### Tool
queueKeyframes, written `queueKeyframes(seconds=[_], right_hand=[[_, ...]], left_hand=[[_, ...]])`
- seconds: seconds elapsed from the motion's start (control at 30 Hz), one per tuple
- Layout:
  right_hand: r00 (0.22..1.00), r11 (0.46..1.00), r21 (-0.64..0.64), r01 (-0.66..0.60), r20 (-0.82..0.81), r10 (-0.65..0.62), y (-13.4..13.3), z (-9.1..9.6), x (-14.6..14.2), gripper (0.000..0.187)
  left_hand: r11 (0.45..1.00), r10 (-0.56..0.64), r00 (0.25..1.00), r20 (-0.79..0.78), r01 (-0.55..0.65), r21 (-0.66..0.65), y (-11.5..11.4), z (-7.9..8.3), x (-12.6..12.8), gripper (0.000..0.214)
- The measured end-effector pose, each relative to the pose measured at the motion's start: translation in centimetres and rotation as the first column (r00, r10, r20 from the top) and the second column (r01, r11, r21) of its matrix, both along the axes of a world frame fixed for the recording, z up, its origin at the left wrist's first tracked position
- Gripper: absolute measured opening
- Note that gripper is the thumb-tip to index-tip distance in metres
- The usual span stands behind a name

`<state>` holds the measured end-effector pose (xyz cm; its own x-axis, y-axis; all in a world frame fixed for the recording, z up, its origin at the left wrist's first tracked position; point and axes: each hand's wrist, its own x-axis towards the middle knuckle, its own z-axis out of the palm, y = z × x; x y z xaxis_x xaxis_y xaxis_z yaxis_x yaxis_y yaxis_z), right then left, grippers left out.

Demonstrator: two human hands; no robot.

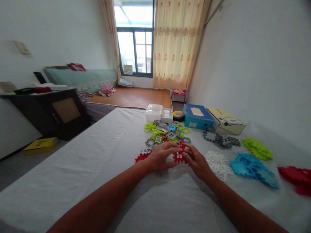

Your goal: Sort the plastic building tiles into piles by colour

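Note:
Between my two hands is a red notched plastic tile (pixel 179 158) with a window-like grid in its middle. My left hand (pixel 162 156) has its fingers at the tile's left and top side, thumb below. The fingers of my right hand (pixel 198 161) pinch the tile's right edge. Just beyond the hands lies a mixed heap of interlocking tiles (pixel 159 132) in green, grey, blue and red. More red tiles (pixel 141 157) with a grey one stick out left of my left hand, partly hidden by it.
To the right lie sorted piles: white frames (pixel 218 164), blue tiles (pixel 251 166), green tiles (pixel 258 149), grey tiles (pixel 220 139) and red tiles (pixel 297 178). A blue box (pixel 198 117), a yellow box (pixel 227 121), a round tin (pixel 178 116) and a white container (pixel 154 113) stand behind.

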<state>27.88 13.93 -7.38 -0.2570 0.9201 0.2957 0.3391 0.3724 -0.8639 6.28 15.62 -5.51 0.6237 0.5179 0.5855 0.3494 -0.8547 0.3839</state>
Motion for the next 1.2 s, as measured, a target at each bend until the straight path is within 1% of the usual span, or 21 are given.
queueKeyframes(seconds=[0.07, 0.13, 0.2, 0.33, 0.4, 0.47, 0.53, 0.6, 0.67, 0.7, 0.77, 0.8, 0.83, 0.87, 0.9, 0.97, 1.03, 1.07, 1.1, 1.13, 1.2], right_hand=[[1.000, 1.000, -0.009, -0.026, -0.009, 0.026, 0.0, 0.0, 0.0, 0.039], [1.000, 1.000, 0.010, -0.011, 0.016, 0.011, 0.2, 0.0, 0.2, 0.035], [0.997, 0.998, 0.051, 0.047, 0.055, -0.050, 0.7, 0.2, 0.9, 0.032], [0.964, 0.970, 0.138, 0.199, 0.152, -0.220, 2.5, 0.6, 3.3, 0.032], [0.938, 0.949, 0.163, 0.269, 0.178, -0.297, 3.2, 1.0, 5.0, 0.032], [0.910, 0.922, 0.184, 0.339, 0.185, -0.372, 3.2, 1.8, 7.1, 0.033], [0.876, 0.892, 0.207, 0.402, 0.196, -0.440, 2.4, 2.7, 9.8, 0.034], [0.825, 0.850, 0.227, 0.476, 0.219, -0.520, 0.7, 3.3, 13.4, 0.034], [0.727, 0.759, 0.250, 0.601, 0.224, -0.649, -1.5, 3.5, 18.0, 0.033], [0.642, 0.677, 0.265, 0.687, 0.215, -0.736, -2.6, 3.5, 20.5, 0.033], [0.438, 0.480, 0.287, 0.829, 0.202, -0.876, -4.6, 3.2, 25.8, 0.034], [0.287, 0.344, 0.301, 0.889, 0.218, -0.933, -5.5, 3.0, 28.2, 0.033], [0.195, 0.270, 0.295, 0.917, 0.260, -0.946, -6.2, 2.8, 30.4, 0.031], [0.144, 0.239, 0.286, 0.928, 0.316, -0.938, -6.9, 2.7, 32.3, 0.031], [0.107, 0.222, 0.286, 0.932, 0.368, -0.924, -7.4, 2.7, 33.7, 0.030], [0.070, 0.226, 0.333, 0.915, 0.420, -0.905, -8.0, 2.9, 34.9, 0.033], [0.050, 0.235, 0.434, 0.870, 0.397, -0.917, -7.8, 3.2, 34.0, 0.037], [0.076, 0.264, 0.472, 0.841, 0.380, -0.922, -7.5, 3.3, 32.7, 0.038], [0.133, 0.318, 0.495, 0.808, 0.373, -0.918, -6.9, 3.5, 31.0, 0.038], [0.215, 0.397, 0.504, 0.767, 0.381, -0.899, -6.3, 3.7, 29.0, 0.038], [0.417, 0.593, 0.502, 0.630, 0.425, -0.803, -5.0, 4.0, 24.0, 0.035]], left_hand=[[0.999, -0.022, 0.998, -0.062, 0.023, 0.026, -0.3, -0.1, 0.1, 0.050], [0.999, 0.005, 0.996, -0.090, 0.000, 0.052, -0.1, 0.0, -0.2, 0.053], [0.995, 0.066, 0.995, -0.076, -0.060, 0.081, 0.4, 0.0, -0.7, 0.050], [0.978, 0.173, 0.985, 0.015, -0.173, 0.116, 2.0, 0.1, -1.9, 0.029], [0.972, 0.211, 0.977, 0.042, -0.214, 0.097, 2.9, 0.0, -2.7, 0.027], [0.964, 0.257, 0.965, 0.055, -0.260, 0.052, 3.9, -0.2, -3.8, 0.027], [0.954, 0.301, 0.952, 0.059, -0.301, -0.014, 4.9, -0.3, -5.1, 0.029], [0.933, 0.345, 0.938, 0.036, -0.339, -0.120, 5.8, -0.3, -6.5, 0.035], [0.898, 0.397, 0.917, 0.016, -0.386, -0.210, 6.7, -0.3, -7.8, 0.044], [0.883, 0.414, 0.910, 0.002, -0.401, -0.243, 7.1, -0.3, -8.3, 0.047], [0.863, 0.427, 0.904, -0.023, -0.416, -0.286, 7.7, -0.3, -9.2, 0.053], [0.858, 0.426, 0.904, -0.036, -0.416, -0.303, 7.9, -0.3, -9.5, 0.055], [0.854, 0.420, 0.906, -0.048, -0.412, -0.319, 8.1, -0.3, -9.8, 0.057], [0.849, 0.411, 0.909, -0.060, -0.406, -0.337, 8.2, -0.3, -9.9, 0.058], [0.844, 0.399, 0.914, -0.075, -0.398, -0.358, 8.2, -0.2, -9.9, 0.060], [0.834, 0.362, 0.925, -0.114, -0.376, -0.403, 7.9, 0.3, -9.9, 0.059], [0.828, 0.310, 0.938, -0.153, -0.345, -0.442, 7.1, 1.0, -9.7, 0.056], [0.827, 0.279, 0.946, -0.166, -0.324, -0.460, 6.7, 1.5, -9.6, 0.053], [0.830, 0.237, 0.955, -0.176, -0.294, -0.474, 6.2, 1.8, -9.5, 0.050], [0.837, 0.183, 0.965, -0.185, -0.252, -0.486, 5.9, 2.1, -9.4, 0.047], [0.834, 0.084, 0.976, -0.203, -0.180, -0.521, 5.4, 2.4, -9.4, 0.043]])
